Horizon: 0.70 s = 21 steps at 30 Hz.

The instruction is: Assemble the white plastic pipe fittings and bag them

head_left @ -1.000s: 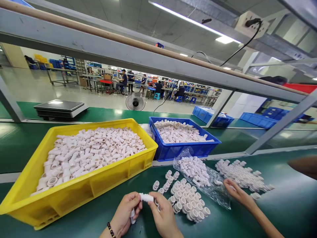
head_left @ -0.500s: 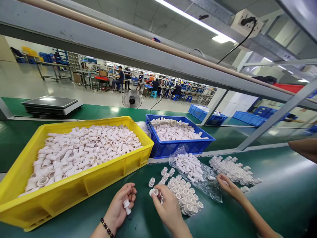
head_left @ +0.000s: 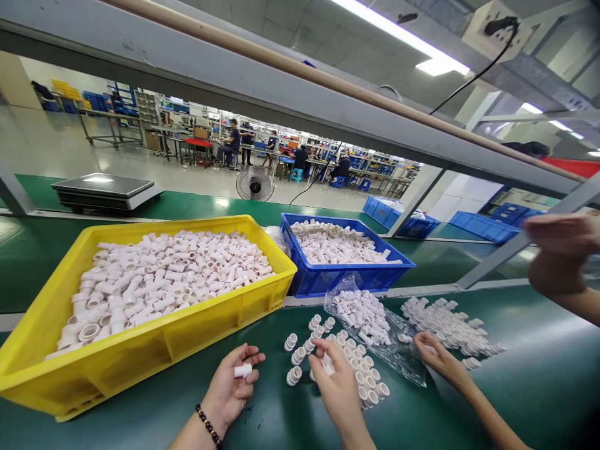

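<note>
My left hand [head_left: 233, 382], with a dark bead bracelet at the wrist, is turned palm up with its fingers curled round a white plastic pipe fitting [head_left: 242, 370]. My right hand [head_left: 340, 384] hovers at the left side of a cluster of upright fittings [head_left: 370, 381]. Another white fitting [head_left: 329, 364] shows inside its curled fingers, partly hidden. Left of this hand, several loose fittings stand on end, among them a fitting [head_left: 294, 375] nearest to me. The green tabletop [head_left: 276, 419] lies under both hands.
A yellow bin [head_left: 187, 340] and a blue bin [head_left: 347, 279], both full of white fittings, stand behind. Smaller white parts [head_left: 360, 315] lie on a clear plastic bag [head_left: 403, 359]. At right, another person's hands [head_left: 434, 353] work near more fittings [head_left: 440, 325]. A scale [head_left: 107, 187] sits far left.
My right hand has let go of a fitting, which now stands on the table, and has moved right. The fitting in my left hand has turned sideways. The other person's upper hand has come into view.
</note>
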Motion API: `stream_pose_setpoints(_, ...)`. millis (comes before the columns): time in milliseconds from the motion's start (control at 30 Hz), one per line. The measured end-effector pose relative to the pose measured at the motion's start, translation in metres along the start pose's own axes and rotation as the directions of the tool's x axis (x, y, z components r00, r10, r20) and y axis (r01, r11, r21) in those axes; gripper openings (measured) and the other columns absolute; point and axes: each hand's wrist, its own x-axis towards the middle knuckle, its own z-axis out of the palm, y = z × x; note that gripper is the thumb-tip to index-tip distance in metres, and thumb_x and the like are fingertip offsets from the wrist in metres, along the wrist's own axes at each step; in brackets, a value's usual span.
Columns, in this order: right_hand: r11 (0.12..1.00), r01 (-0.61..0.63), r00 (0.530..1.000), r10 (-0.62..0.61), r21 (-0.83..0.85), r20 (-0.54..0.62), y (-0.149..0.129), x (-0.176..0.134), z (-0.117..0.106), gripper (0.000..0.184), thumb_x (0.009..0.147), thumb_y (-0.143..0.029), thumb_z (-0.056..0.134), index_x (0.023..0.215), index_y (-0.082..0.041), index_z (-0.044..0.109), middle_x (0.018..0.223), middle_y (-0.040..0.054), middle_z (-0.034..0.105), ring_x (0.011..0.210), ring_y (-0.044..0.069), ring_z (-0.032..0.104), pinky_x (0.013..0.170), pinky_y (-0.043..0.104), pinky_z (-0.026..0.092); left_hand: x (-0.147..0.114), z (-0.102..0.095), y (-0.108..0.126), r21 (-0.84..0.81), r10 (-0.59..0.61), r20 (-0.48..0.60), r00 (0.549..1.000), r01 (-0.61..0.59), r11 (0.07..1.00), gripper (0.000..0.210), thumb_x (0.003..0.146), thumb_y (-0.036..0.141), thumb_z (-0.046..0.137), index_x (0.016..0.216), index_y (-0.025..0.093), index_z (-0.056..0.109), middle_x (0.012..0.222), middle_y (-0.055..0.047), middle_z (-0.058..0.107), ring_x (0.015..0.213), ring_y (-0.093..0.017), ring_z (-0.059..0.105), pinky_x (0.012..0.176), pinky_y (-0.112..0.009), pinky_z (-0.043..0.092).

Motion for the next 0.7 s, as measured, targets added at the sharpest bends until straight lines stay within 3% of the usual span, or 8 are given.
stream_pose_setpoints(100,0.888,-0.181,0.979,0.202,0.422,-0.003,0.001,0.003,0.0,0.026,0.066,-0.018,0.055,0.091,-0.021,0.056,0.073,0.0008,0.053,0.055,0.014,0.051,0.044,0.023,0.039,0.0,0.002,-0.004,0.037,0.038,0.055,0.998,-0.04,0.998,0.025,0.073,0.038,0.054,0.075,0.013,0.057,0.063,-0.002,0.053,0.036,-0.002,0.028,0.031,-0.013,0.009)
stream_pose_setpoints(200,0.767,-0.239,0.965,0.257,0.596,0.056,0.0,0.003,0.002,0.025,0.062,-0.012,0.057,0.085,-0.02,0.055,0.082,0.0036,0.055,0.074,0.018,0.056,0.046,0.021,0.041,-0.001,0.001,-0.006,0.019,0.101,0.124,0.987,-0.104,0.994,0.017,0.07,0.024,0.053,0.079,0.012,0.059,0.064,-0.001,0.049,0.042,-0.005,0.033,0.033,-0.016,0.013)
stream_pose_setpoints(300,0.745,-0.256,0.965,0.234,0.616,0.118,-0.006,0.0,0.005,0.021,0.068,-0.018,0.06,0.087,-0.019,0.052,0.097,0.0079,0.055,0.096,0.024,0.054,0.055,0.024,0.047,-0.001,0.0,-0.007,0.004,0.175,0.155,0.972,-0.177,0.984,0.033,0.054,0.005,0.047,0.084,0.011,0.06,0.07,-0.003,0.049,0.05,-0.007,0.039,0.036,-0.018,0.02)
stream_pose_setpoints(400,0.758,-0.267,0.964,0.2,0.595,0.177,-0.011,-0.003,0.008,0.032,0.073,-0.029,0.06,0.099,-0.021,0.045,0.098,0.0081,0.056,0.085,0.022,0.059,0.049,0.025,0.048,-0.002,0.001,-0.009,0.074,0.207,0.153,0.966,-0.22,0.973,0.046,0.047,-0.003,0.043,0.087,0.01,0.06,0.073,-0.004,0.05,0.052,-0.007,0.039,0.039,-0.019,0.023)
stream_pose_setpoints(467,0.784,-0.276,0.96,0.196,0.556,0.2,-0.012,-0.006,0.01,0.04,0.074,-0.033,0.06,0.107,-0.023,0.039,0.096,0.0074,0.057,0.062,0.016,0.059,0.039,0.021,0.044,-0.003,0.004,-0.011,0.148,0.193,0.166,0.967,-0.218,0.965,0.038,0.055,-0.002,0.047,0.09,0.011,0.059,0.076,-0.004,0.052,0.052,-0.007,0.039,0.039,-0.019,0.023)
stream_pose_setpoints(533,0.813,-0.279,0.957,0.192,0.512,0.217,-0.012,-0.008,0.013,0.041,0.074,-0.035,0.059,0.107,-0.024,0.037,0.095,0.0064,0.058,0.046,0.008,0.052,0.033,0.017,0.037,-0.005,0.008,-0.013,0.218,0.185,0.2,0.962,-0.228,0.949,0.024,0.069,0.007,0.051,0.092,0.012,0.057,0.077,-0.005,0.054,0.05,-0.006,0.039,0.039,-0.019,0.023)
stream_pose_setpoints(700,0.862,-0.258,0.95,0.144,0.436,0.277,-0.007,-0.012,0.018,0.035,0.076,-0.038,0.057,0.103,-0.021,0.043,0.082,0.003,0.058,0.04,0.005,0.044,0.033,0.017,0.029,-0.01,0.016,-0.016,0.321,0.18,0.278,0.943,-0.268,0.908,0.015,0.08,0.03,0.049,0.085,0.016,0.053,0.066,-0.002,0.057,0.039,-0.003,0.032,0.035,-0.019,0.014)
